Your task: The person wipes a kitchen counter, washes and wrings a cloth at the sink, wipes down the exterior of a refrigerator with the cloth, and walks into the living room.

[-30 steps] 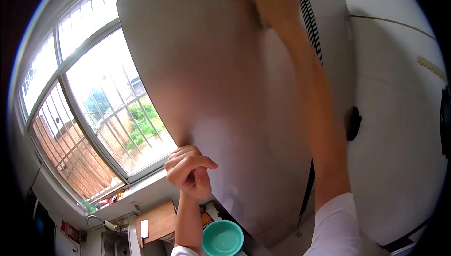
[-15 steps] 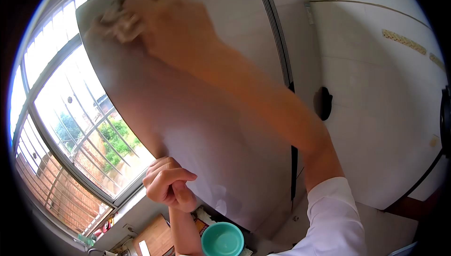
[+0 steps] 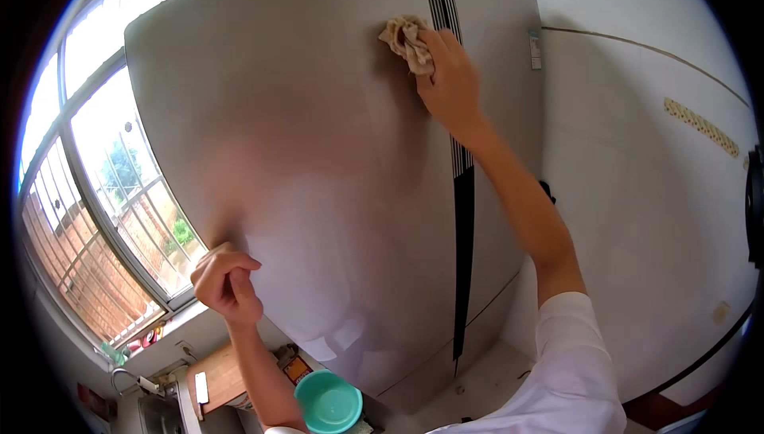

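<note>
"Head view: where is the crumpled beige cloth [image 3: 407,44]?"

"Just past 12 o'clock, bunched in the fingers of the right hand [image 3: 450,84] and pressed to the smooth grey refrigerator door [image 3: 302,155], near the black-and-silver striped vertical trim [image 3: 442,4]."

"And the left hand [image 3: 228,283]?"

"Out at 8 o'clock, by the door's edge — fingers curled narrow in a loose fist. I cannot tell whether it touches the door."

"What's lower down?"

"A round turquoise plastic bowl [image 3: 328,400] between 6 and 7 o'clock, and a brown wooden cutting board [image 3: 223,370] past 7, with a white rectangular blade [image 3: 202,389] on it."
</note>
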`<move>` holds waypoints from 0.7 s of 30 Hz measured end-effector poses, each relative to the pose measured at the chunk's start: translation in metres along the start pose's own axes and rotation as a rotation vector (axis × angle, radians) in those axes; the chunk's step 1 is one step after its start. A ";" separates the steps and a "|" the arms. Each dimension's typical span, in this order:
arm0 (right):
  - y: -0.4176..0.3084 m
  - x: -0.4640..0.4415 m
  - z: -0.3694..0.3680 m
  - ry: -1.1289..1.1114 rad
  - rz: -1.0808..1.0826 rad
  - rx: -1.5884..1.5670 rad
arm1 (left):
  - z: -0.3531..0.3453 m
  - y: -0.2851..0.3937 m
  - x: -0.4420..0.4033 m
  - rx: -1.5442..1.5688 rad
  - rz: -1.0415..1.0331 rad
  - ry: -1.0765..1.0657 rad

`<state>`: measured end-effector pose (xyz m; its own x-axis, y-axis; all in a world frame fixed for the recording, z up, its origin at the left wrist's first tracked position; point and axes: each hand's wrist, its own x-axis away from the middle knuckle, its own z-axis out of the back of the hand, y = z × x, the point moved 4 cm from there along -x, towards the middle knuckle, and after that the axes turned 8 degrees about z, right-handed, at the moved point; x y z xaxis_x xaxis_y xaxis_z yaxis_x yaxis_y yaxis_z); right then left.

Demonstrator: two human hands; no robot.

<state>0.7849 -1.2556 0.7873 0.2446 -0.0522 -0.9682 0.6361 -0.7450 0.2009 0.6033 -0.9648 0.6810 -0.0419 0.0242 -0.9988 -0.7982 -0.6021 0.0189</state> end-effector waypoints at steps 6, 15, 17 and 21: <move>0.031 -0.111 -0.012 -0.056 -0.150 -0.075 | 0.000 -0.003 0.007 -0.130 0.054 0.068; -0.014 -0.040 -0.009 0.010 0.204 -0.293 | -0.008 -0.001 0.004 -0.298 0.067 0.016; 0.009 -0.060 -0.012 0.080 0.146 -0.224 | -0.005 -0.001 0.000 -0.315 0.059 0.006; 0.004 -0.109 -0.009 0.091 -0.150 -0.119 | -0.007 0.000 0.004 -0.273 0.057 0.019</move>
<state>0.7671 -1.2471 0.8946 0.2024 0.1178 -0.9722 0.7512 -0.6556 0.0770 0.6071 -0.9706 0.6771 -0.0690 -0.0289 -0.9972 -0.6032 -0.7950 0.0647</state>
